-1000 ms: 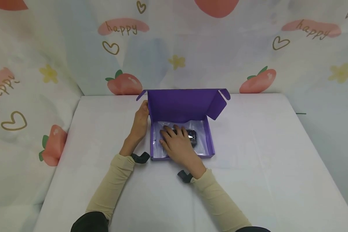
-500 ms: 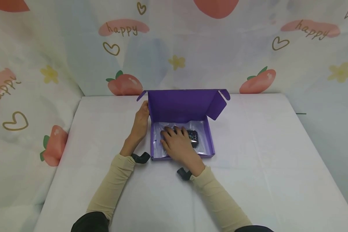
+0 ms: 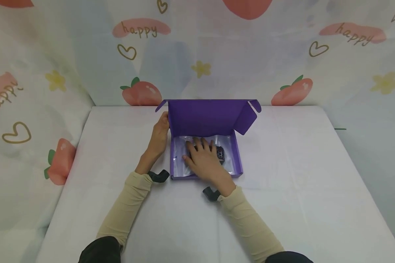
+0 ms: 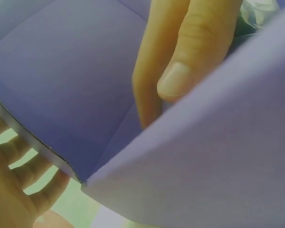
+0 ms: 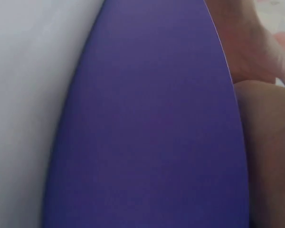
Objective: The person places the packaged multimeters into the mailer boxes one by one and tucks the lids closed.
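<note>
A purple cardboard box [image 3: 238, 157] stands with its lid [image 3: 200, 117] raised. Inside lies a clear plastic bag [image 3: 181, 162] and a small dark item with a rounded rectangular shiny face [image 3: 220, 155], like a watch. My right hand [image 3: 202, 160] reaches over the front wall, its spread fingers resting on these; it covers part of the dark item. The left wrist view shows the thumb [image 4: 180, 78] of that hand inside the box. My left hand [image 3: 159, 137] stands at the box's left side, its extended fingers [image 4: 31, 166] against the outside of the lid.
The box stands on a white-covered table [image 3: 283, 164]. A printed cloth [image 3: 250, 62] hangs behind it and at the left. Dark wrist-worn pieces [image 3: 159, 176] stick out at both cuffs. The lid's side flap [image 3: 245, 118] juts out to the right.
My right hand has shifted slightly forward and to the right inside the box, covering a little more of the dark item. My left hand stays at the lid.
</note>
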Motion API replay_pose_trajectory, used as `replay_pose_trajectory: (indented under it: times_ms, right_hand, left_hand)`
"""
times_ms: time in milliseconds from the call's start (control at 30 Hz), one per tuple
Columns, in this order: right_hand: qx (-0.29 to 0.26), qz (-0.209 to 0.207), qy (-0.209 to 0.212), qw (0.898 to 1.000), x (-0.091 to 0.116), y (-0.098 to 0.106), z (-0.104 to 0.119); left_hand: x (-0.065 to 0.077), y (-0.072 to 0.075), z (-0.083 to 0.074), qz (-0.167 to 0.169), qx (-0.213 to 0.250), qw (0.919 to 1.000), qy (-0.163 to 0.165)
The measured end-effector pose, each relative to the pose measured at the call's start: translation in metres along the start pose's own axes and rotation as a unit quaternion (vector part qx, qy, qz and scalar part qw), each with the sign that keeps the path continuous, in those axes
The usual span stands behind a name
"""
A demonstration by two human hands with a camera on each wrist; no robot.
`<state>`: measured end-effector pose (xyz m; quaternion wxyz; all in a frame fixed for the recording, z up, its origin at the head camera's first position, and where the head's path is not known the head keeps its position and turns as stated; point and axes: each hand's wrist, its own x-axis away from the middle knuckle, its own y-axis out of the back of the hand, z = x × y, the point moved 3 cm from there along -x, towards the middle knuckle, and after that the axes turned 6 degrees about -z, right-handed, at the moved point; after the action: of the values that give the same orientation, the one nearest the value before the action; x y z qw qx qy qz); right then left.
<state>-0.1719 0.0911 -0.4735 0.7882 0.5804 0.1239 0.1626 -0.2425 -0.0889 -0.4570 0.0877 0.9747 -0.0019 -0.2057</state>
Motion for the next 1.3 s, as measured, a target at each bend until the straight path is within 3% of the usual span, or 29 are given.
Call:
replay_pose_trajectory:
  times_ms: [200,400,833,1300]
  right_hand:
    - [-0.01,0.012,-0.025,1.0,-0.001,0.004,-0.007]
    - [-0.032,0.031,0.0,0.999,-0.005,0.007,-0.013]
    - [-0.058,0.046,0.036,0.997,0.005,0.038,-0.036]
    - [-0.07,0.035,0.04,0.996,0.006,0.033,-0.044]
  left_hand:
    - [0.0,0.0,0.0,0.002,-0.003,1.0,0.007]
    - [-0.001,0.002,0.001,-0.003,-0.013,0.9999,0.003]
    - [-0.001,0.001,-0.001,-0.001,-0.019,0.9998,0.0]
    - [-0.001,0.0,-0.001,-0.008,-0.028,0.9995,-0.005]
